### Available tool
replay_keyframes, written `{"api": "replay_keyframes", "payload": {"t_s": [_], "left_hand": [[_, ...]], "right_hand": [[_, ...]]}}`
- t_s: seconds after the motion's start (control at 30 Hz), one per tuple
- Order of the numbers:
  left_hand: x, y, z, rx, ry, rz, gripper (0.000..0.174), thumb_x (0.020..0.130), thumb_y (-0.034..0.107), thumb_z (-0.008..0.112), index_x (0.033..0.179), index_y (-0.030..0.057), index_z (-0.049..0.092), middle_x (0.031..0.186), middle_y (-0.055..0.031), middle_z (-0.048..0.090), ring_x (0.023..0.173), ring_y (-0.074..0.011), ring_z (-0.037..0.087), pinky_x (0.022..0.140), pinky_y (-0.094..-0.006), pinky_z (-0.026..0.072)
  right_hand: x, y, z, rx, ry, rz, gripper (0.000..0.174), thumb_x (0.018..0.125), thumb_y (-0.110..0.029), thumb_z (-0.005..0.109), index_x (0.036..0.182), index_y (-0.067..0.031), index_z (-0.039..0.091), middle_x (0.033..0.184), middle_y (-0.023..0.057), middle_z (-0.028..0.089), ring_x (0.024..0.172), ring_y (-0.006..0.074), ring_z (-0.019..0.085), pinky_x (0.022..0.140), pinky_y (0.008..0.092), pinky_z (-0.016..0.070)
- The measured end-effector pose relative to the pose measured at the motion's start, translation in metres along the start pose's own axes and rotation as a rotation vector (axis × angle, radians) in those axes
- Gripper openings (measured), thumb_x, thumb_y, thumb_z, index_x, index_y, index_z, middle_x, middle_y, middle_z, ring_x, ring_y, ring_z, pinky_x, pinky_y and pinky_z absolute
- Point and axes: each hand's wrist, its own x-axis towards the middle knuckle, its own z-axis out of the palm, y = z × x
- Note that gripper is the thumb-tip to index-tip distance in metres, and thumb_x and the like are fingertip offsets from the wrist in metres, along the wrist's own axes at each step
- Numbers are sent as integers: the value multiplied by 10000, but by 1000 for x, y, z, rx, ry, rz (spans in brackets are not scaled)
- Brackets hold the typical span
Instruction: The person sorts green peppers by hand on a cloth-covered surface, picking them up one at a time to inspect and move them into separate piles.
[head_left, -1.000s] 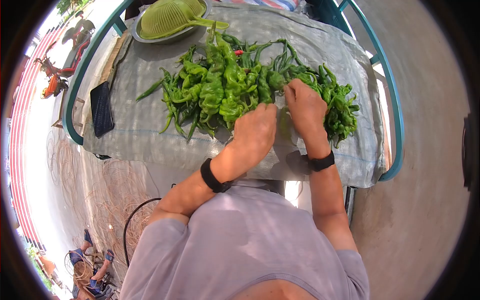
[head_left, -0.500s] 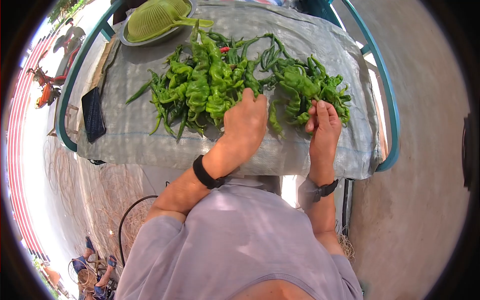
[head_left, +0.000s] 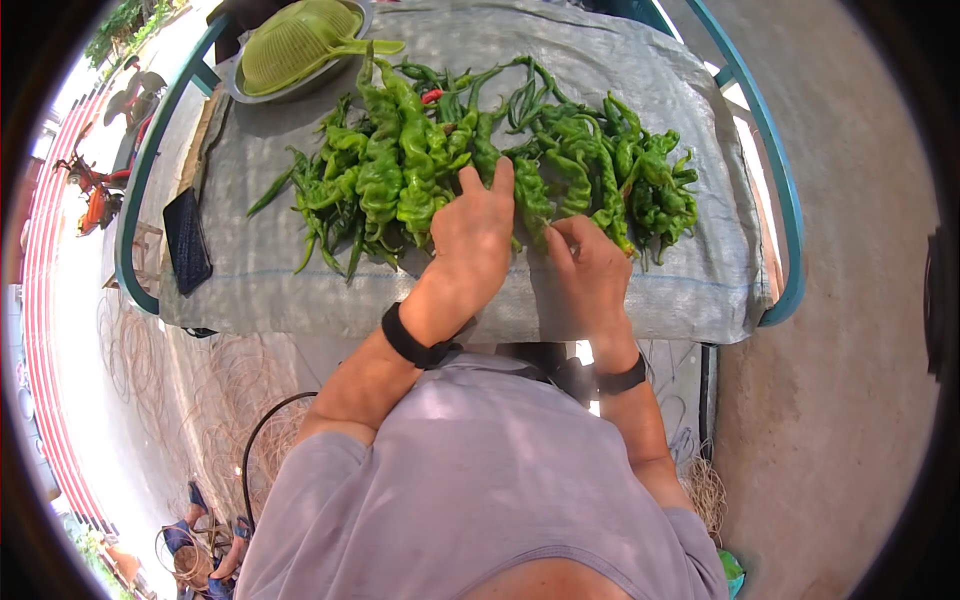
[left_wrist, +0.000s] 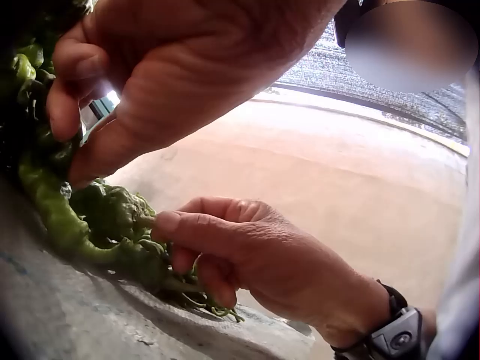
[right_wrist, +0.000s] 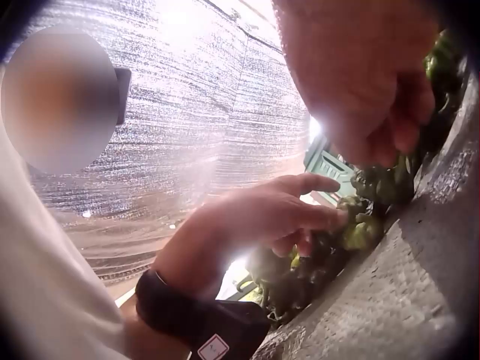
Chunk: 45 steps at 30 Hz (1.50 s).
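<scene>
Long wrinkled green peppers [head_left: 380,180] lie in a wide heap on a grey woven sheet [head_left: 290,285]. At the near middle of the heap, my left hand [head_left: 474,240] has two fingers spread against the peppers. Those fingers also show extended on my left hand [right_wrist: 255,217] in the right wrist view. Beside it, my right hand [head_left: 592,265] pinches the near end of a green pepper [head_left: 532,190] between thumb and finger. In the left wrist view my right hand [left_wrist: 255,244] holds a pepper's stem end. The right hand's fingertips are partly hidden in the right wrist view.
A metal basin [head_left: 240,88] with a green strainer [head_left: 300,40] stands back left. A dark phone [head_left: 187,240] lies at the left edge. Teal rails [head_left: 780,200] flank the sheet. One red pepper [head_left: 432,96] lies among the green ones.
My right hand swung out to the right with a pepper, then came back left to another one. Peppers on the right are spread differently. Two left fingers now stand apart.
</scene>
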Motion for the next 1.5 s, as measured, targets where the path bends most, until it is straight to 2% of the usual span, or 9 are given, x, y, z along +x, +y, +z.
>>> {"api": "replay_keyframes", "payload": {"t_s": [0.23, 0.33, 0.47, 0.57, 0.77, 0.97, 1.17, 1.3, 1.5], "left_hand": [[3, 8, -3, -192, 186, -7, 618, 890, 59, 629, 1455, 43, 378, 1099, -245, 545, 700, -396, 643, 601, -479, 535], [11, 11, 0, -427, 440, 118, 565, 984, 101, 548, 1476, 17, 286, 1263, -244, 515, 697, -268, 667, 564, -385, 539], [-2, 33, -24, -1373, -20, -200, 474, 1076, 155, 414, 1491, 43, 215, 1363, -137, 457, 650, -81, 518, 526, -241, 470], [-4, 32, -13, -1565, -130, -311, 521, 1081, 232, 438, 1511, 57, 203, 1183, -73, 542, 689, -77, 525, 539, -220, 466], [-6, 43, 2, -1771, -105, -357, 521, 1070, 231, 466, 1499, 61, 224, 1304, -104, 498, 674, -96, 524, 561, -253, 491], [-3, 46, 2, -1522, -251, -371, 536, 1005, 81, 512, 1483, 62, 269, 1346, -139, 476, 689, -103, 562, 597, -264, 516], [-1, 25, 8, -1255, 59, -309, 515, 959, 11, 486, 1450, 39, 332, 1298, -138, 518, 708, -96, 580, 624, -236, 492], [5, 7, 17, -454, 357, 22, 469, 918, -3, 537, 1378, 30, 447, 1281, -164, 532, 793, -268, 664, 707, -354, 535], [0, 13, 13, -134, 60, -80, 491, 871, 9, 607, 1350, 40, 502, 1260, -220, 541, 851, -410, 669, 729, -485, 557]], "right_hand": [[2, 4, -5, 212, 85, 37, 197, 952, -256, 669, 1028, -76, 688, 894, 93, 723, 710, 223, 682, 643, 312, 515], [4, 0, -10, 361, 9, 80, 216, 972, -248, 652, 1059, -52, 675, 870, 74, 714, 676, 169, 650, 627, 295, 504], [13, -21, -21, 620, -166, 152, 234, 989, -226, 640, 1076, -10, 657, 811, 30, 687, 662, 86, 590, 581, 262, 474], [14, -20, -18, 697, -223, 208, 262, 987, -243, 648, 1068, 7, 651, 784, 18, 673, 656, 62, 577, 549, 239, 454], [7, -18, -30, 749, -207, 331, 260, 982, -251, 658, 1030, 4, 656, 765, 23, 666, 621, 62, 571, 526, 229, 454], [3, -5, -45, 432, -25, 257, 183, 960, -206, 670, 980, -24, 680, 754, 39, 665, 583, 91, 585, 509, 255, 471], [4, 13, -57, 384, -96, 362, 142, 951, -153, 663, 1015, -30, 690, 818, 54, 692, 579, 82, 587, 515, 239, 467], [7, 19, -57, 549, 67, 336, 143, 962, -149, 655, 1026, -26, 691, 823, 31, 693, 594, 57, 572, 516, 214, 462], [11, 27, -59, 434, 233, 294, 175, 980, -173, 648, 1083, -34, 677, 961, 46, 657, 621, 60, 562, 527, 215, 460]]}}
